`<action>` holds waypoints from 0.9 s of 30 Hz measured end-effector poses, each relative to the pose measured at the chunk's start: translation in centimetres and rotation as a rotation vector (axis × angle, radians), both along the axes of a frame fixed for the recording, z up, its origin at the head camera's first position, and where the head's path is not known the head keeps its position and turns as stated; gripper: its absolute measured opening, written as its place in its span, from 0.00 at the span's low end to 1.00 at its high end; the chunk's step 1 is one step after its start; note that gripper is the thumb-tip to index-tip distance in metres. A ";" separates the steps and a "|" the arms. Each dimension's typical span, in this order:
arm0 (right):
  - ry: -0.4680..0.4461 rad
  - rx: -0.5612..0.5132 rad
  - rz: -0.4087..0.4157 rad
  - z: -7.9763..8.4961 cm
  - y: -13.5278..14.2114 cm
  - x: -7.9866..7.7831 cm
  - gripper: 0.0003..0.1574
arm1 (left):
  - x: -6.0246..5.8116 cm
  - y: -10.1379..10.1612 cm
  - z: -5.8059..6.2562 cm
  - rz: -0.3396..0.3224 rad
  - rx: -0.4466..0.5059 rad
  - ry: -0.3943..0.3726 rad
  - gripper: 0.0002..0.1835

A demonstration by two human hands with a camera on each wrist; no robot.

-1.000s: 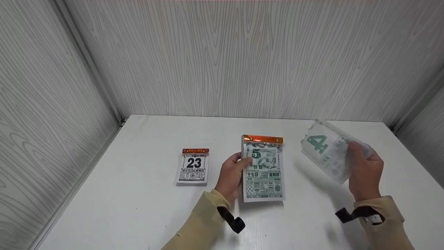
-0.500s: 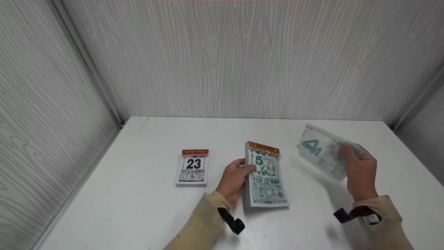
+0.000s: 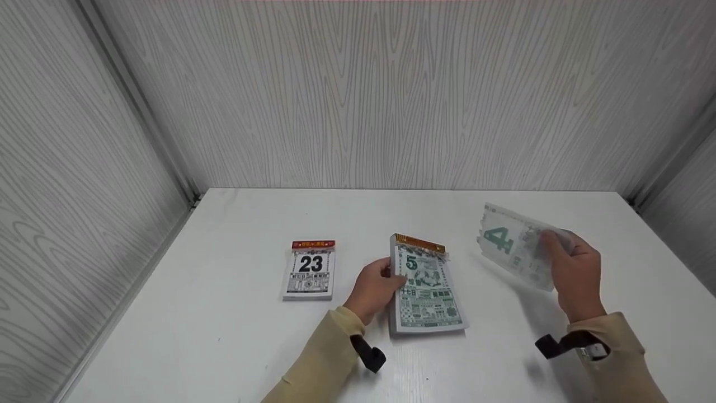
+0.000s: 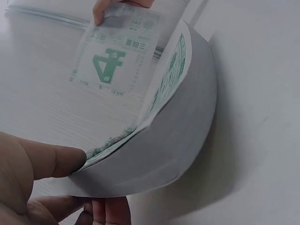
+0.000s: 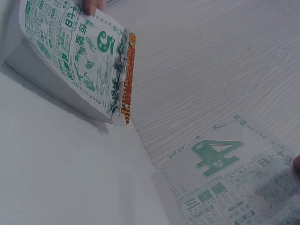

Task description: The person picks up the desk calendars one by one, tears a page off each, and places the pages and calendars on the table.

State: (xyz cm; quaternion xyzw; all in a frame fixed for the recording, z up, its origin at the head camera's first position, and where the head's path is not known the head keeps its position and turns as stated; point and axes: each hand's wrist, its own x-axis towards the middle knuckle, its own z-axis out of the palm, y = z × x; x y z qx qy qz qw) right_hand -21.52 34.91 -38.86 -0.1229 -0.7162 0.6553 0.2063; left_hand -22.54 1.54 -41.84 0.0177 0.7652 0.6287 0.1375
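Observation:
My left hand [image 3: 373,289] grips the left edge of a thick tear-off calendar [image 3: 429,299], thumb on the front page and fingers behind. A green 5 tops that page, under an orange foil header strip [image 5: 129,79]. The pad bends in a curve in the left wrist view. Off to the right, my right hand [image 3: 577,275] pinches a loose calendar page [image 3: 517,246] with a green 4. The page is thin and see-through, with a ragged torn edge, and hangs above the table apart from the pad.
A smaller tear-off calendar [image 3: 309,274] with a red header and a black 23 lies flat to the left. Everything is over a white table [image 3: 235,347]. A wood-grain panel [image 3: 358,95] rises behind it, with similar panels on both sides.
The green calendar's top has tipped back and lowered slightly, and the pad has turned at a slant. The right hand has moved a little left with the torn page.

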 end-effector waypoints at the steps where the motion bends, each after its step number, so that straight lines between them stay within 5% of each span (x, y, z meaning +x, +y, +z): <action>1: -0.004 0.013 -0.002 0.0 0.0 0.0 0.22 | 0.0 0.0 0.0 0.008 -0.016 0.001 0.30; 11: 0.009 0.331 0.010 -0.5 -0.2 0.1 0.28 | -0.1 -0.2 -0.1 -0.006 -0.170 0.005 0.32; 19: 0.024 0.587 -0.011 -0.6 -0.2 0.1 0.26 | 0.1 -0.2 0.1 -0.048 -0.200 0.043 0.35; 27: 0.148 0.666 -0.078 -0.4 -0.1 0.4 0.21 | 0.6 -0.4 0.4 -0.105 -0.285 0.054 0.34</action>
